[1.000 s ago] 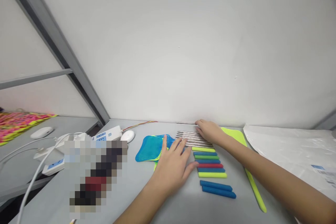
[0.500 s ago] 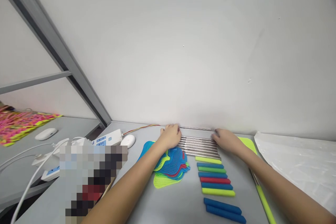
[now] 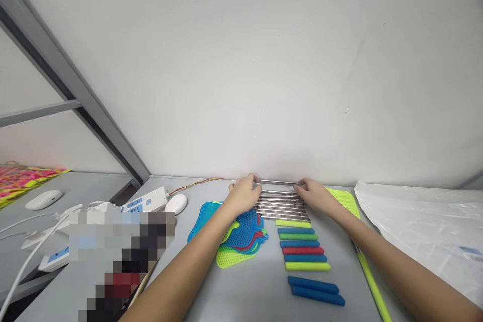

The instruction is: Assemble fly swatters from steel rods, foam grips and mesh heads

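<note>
At the back of the grey table, by the wall, a thin metal rod (image 3: 279,181) runs between my two hands. My left hand (image 3: 244,193) grips its left end with bent fingers, and my right hand (image 3: 316,194) has the right end between thumb and fingers. Just in front of it lies a row of several similar metal rods (image 3: 283,204), side by side. Under my left forearm is a pile of blue, red, green and yellow mesh fly swatter heads (image 3: 245,231). Coloured tube handles (image 3: 303,251) lie in a column nearer me.
A fly swatter with a yellow-green head (image 3: 343,202) and handle (image 3: 373,287) lies partly under my right forearm. Clear plastic sheeting (image 3: 418,216) covers the right side. Power strips (image 3: 149,200), white cables and a round white object (image 3: 176,204) are at left.
The view has shifted slightly to the right. Both hands stay at the ends of the back rod, and the rods, swatter heads and handles keep their arrangement.
</note>
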`<state>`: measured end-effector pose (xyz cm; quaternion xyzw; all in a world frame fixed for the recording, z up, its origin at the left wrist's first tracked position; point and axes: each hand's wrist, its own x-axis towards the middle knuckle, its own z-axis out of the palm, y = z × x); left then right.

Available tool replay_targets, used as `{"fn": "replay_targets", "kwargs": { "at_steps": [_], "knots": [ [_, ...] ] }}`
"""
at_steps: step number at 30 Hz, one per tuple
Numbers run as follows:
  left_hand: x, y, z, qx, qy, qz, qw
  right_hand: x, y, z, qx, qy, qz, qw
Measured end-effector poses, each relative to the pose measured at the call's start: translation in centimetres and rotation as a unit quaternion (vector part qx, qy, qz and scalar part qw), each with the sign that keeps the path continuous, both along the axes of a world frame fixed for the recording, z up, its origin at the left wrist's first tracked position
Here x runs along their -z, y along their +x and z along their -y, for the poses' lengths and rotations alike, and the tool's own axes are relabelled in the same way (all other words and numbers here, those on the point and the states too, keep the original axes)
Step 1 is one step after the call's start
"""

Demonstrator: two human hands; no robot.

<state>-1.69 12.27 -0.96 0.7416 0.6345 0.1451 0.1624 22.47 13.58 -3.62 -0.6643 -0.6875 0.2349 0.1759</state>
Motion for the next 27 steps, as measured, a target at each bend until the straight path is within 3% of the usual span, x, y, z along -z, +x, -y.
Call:
{"fn": "replay_targets", "kwargs": {
  "at_steps": [5, 8, 13, 18, 21, 27],
  "knots": [
    [-1.8, -0.2, 4.5, 0.021, 0.051, 0.053, 0.997, -1.5, 1.4, 3.2, 0.022, 0.027, -0.062, 0.997],
    [-1.9, 0.0, 8.3, 0.063, 0.115, 0.089, 0.987, -2.1, 2.2, 5.7, 0.040, 0.030, -0.179, 0.983],
    [-0.2, 0.8, 13.1, 0.107, 0.156, 0.090, 0.978, -1.7, 2.7, 9.0, 0.027, -0.015, -0.423, 0.906],
    [2.1, 1.5, 14.6, 0.135, 0.187, 0.085, 0.969, -0.3, 3.2, 10.7, -0.012, -0.058, -0.493, 0.868],
    [2.6, 1.5, 14.8, 0.154, 0.184, 0.089, 0.967, -0.3, 3.9, 11.3, -0.056, -0.053, -0.457, 0.886],
    [2.0, 1.3, 15.1, 0.210, 0.214, 0.073, 0.951, -1.2, 4.9, 12.0, -0.132, 0.027, -0.235, 0.963]
  ]
}}
